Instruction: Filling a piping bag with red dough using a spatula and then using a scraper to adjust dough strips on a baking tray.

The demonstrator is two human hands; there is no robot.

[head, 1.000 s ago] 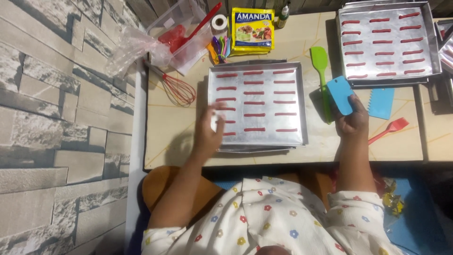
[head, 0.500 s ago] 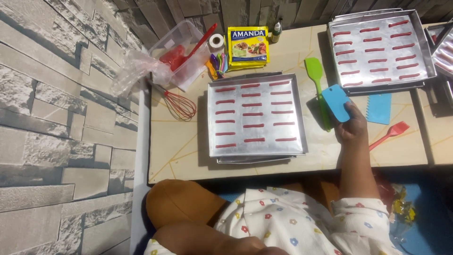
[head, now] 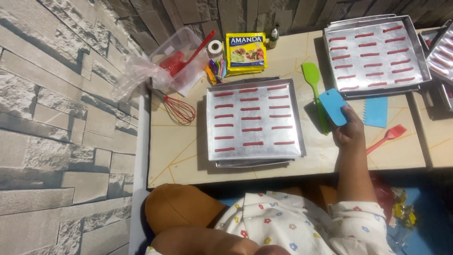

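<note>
My right hand (head: pixel 348 131) rests on the low table and grips a flat blue scraper (head: pixel 332 106), held upright just right of the metal baking tray (head: pixel 297 146). That tray carries rows of short red strips (head: pixel 252 117) and sits on other trays. A green spatula (head: pixel 314 92) lies between the tray and the scraper. My left hand is out of view; only a bare forearm (head: pixel 198 241) shows at the bottom, below the table edge.
A second metal tray (head: pixel 415 71) with red strips stands at the back right. Beside my right hand lie a blue toothed scraper (head: pixel 376 112) and a red brush (head: pixel 387 138). A red whisk (head: pixel 177 109), plastic tub (head: pixel 181 61), yellow packet (head: pixel 245 52) and tape roll (head: pixel 215 47) sit back left.
My left hand left the tray of red strips and dropped below the table edge, out of view. My right hand stays put with the blue scraper.
</note>
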